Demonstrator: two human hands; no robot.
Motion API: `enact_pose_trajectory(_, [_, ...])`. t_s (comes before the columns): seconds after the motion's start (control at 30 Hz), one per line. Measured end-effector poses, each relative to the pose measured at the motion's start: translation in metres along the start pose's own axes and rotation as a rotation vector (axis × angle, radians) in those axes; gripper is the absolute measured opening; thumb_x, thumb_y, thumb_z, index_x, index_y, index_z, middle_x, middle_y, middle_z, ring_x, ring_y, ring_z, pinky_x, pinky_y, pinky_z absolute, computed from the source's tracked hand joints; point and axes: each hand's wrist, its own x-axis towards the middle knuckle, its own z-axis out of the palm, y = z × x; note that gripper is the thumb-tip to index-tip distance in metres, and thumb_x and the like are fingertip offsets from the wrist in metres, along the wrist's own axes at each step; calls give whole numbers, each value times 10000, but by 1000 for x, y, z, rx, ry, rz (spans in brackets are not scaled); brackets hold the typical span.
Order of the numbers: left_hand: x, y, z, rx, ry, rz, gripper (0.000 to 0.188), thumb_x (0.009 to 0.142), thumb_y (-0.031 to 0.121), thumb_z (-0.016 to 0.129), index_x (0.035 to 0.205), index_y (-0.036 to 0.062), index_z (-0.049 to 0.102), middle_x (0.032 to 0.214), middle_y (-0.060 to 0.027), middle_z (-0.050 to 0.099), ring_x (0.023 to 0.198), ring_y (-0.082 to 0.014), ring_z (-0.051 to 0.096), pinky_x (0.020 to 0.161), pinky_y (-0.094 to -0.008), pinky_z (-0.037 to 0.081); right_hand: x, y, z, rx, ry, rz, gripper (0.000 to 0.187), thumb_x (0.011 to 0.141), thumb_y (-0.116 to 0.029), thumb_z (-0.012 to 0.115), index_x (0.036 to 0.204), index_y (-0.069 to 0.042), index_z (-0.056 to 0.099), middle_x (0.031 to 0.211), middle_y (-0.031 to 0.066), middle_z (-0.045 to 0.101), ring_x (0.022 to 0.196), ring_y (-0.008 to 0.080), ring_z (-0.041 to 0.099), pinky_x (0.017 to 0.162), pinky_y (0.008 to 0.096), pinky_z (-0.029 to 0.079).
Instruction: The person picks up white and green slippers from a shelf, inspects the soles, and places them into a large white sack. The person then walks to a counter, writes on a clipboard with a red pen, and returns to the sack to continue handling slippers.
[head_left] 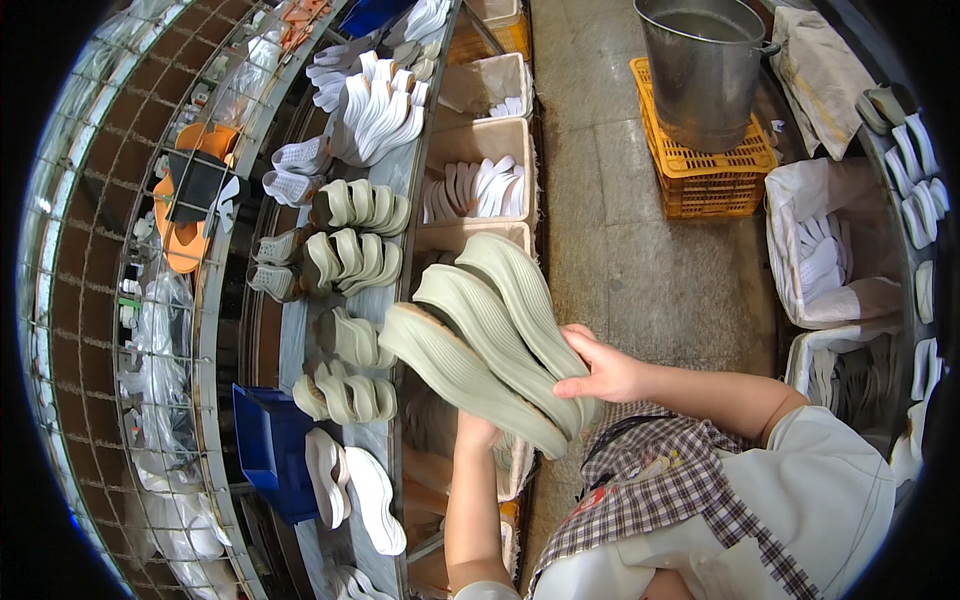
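Observation:
Several pale green shoe soles (492, 330) with ribbed sides are fanned out side by side in front of me, held between both hands. My right hand (607, 367) is closed on their right end, its thumb lying across the outer sole. My left hand (478, 430) bears them from below on the near side; its fingers are mostly hidden behind the soles. Close by on the left, rows of similar pale green soles (352, 258) stand on a narrow grey shelf (372, 440), with white soles (375, 500) lying nearer to me.
Lined bins (530, 175) with soles line the shelf's right side. A blue bin (262, 440) and wire mesh (90, 210) are at left. Across the aisle, a metal bucket (700, 90) stands on a yellow crate (700, 190); another lined bin (790, 255) is at right.

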Motion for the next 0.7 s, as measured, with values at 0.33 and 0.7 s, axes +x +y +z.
enact_pose_trajectory(0.33, [5,24,17,159,-50,175,495,920,220,543,1344,19,384,1318,-118,470,1183,-251,480,996,-388,414,16,8,-11,-62,-53,-78,764,817,-321,687,1372,30,298,1317,206,351,1276,316,310,1093,419,239])
enact_pose_trajectory(0.7, [15,12,23,118,-31,-227,561,930,321,503,1385,46,326,1342,-130,439,1213,-247,451,1027,-379,385,35,11,-23,390,-95,-95,328,886,-129,582,1162,-39,430,1488,237,178,1379,312,206,1092,413,223])
